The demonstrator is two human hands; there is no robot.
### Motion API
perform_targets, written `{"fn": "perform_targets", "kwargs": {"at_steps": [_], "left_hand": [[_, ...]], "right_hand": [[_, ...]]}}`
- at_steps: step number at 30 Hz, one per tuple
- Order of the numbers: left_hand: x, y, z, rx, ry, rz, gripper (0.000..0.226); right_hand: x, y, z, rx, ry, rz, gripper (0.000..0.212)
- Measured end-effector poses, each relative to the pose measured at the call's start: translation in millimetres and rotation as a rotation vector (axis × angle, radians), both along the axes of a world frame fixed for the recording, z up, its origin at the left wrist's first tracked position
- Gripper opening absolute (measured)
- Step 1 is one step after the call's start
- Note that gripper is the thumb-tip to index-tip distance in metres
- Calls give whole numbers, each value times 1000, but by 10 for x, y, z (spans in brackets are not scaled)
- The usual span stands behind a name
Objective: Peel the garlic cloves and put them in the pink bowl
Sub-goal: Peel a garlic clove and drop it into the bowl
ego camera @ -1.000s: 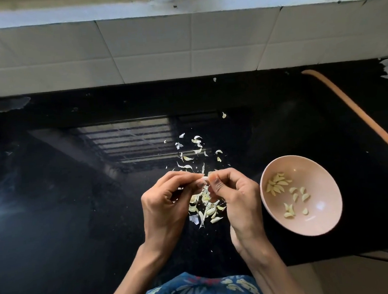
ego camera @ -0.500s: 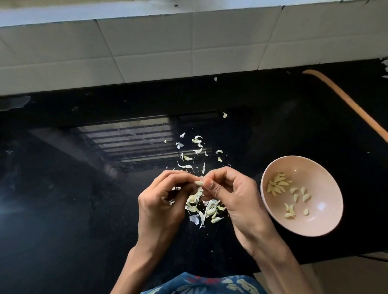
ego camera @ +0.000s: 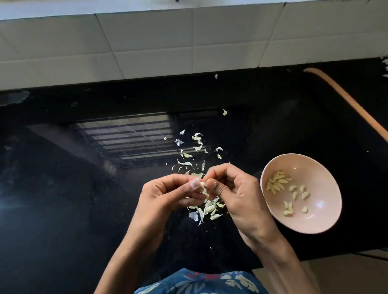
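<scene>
Both hands meet over the black counter. My left hand [ego camera: 169, 195] and my right hand [ego camera: 236, 190] pinch one small pale garlic clove [ego camera: 203, 188] between their fingertips; most of the clove is hidden by the fingers. Below the hands lies a heap of unpeeled cloves and skins [ego camera: 208, 210]. The pink bowl [ego camera: 328, 212] stands just right of my right hand and holds several peeled cloves [ego camera: 276, 183].
Loose garlic skins [ego camera: 189, 155] are scattered on the black counter [ego camera: 76, 202] beyond my hands. An orange curved strip [ego camera: 360, 115] runs along the right side. A white tiled wall [ego camera: 180, 43] rises behind the counter. The counter's near edge is at my body.
Both hands have stayed together over the heap, fingers shifting slightly on the clove. The bowl and its cloves have not moved.
</scene>
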State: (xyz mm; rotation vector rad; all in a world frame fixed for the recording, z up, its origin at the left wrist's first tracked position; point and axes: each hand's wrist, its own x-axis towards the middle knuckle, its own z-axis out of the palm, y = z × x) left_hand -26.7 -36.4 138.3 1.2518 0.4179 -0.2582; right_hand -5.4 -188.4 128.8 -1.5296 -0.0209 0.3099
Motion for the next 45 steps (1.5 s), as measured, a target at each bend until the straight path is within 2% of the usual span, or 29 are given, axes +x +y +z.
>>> {"fn": "perform_targets", "kwargs": {"at_steps": [3,6,9,16,19,22,25,27,29,32,35,40,45], "left_hand": [[11,-4,2,-135,96,-8,14],[11,-1,10,-216,161,-8,18],[15,5,8,-238,180,-25,25],[4,-10,1,-249,165,-75,17],[2,-22,-26,-281,203,-76,17],[-19,-44,-73,-327,241,-67,18],[-51,-68,-116,-296,204,-92,18],[-77,-98,-141,-224,147,-90,19],[-107,-128,-170,-30,84,-103,19],[-151,-135,-228,424,-15,-170,27],[-176,-147,-249,694,-120,-230,28],[-175,-171,-253,916,-190,-256,23],[-167,-135,-273,905,-193,-303,28]], "right_hand": [[-6,-12,-7,92,46,12,17],[0,-41,-12,183,102,29,2],[12,-58,-13,217,139,50,11],[17,-50,-31,234,178,82,12],[19,-48,-37,223,171,105,3],[33,-52,-37,185,145,135,12],[43,-50,-33,149,116,137,14],[32,-47,-39,144,111,112,10],[16,-54,-34,147,119,73,6],[16,-69,0,101,117,33,21],[29,-70,25,-48,25,65,35],[2,-30,20,-312,-162,140,48],[-4,-19,19,-323,-237,177,52]]}}
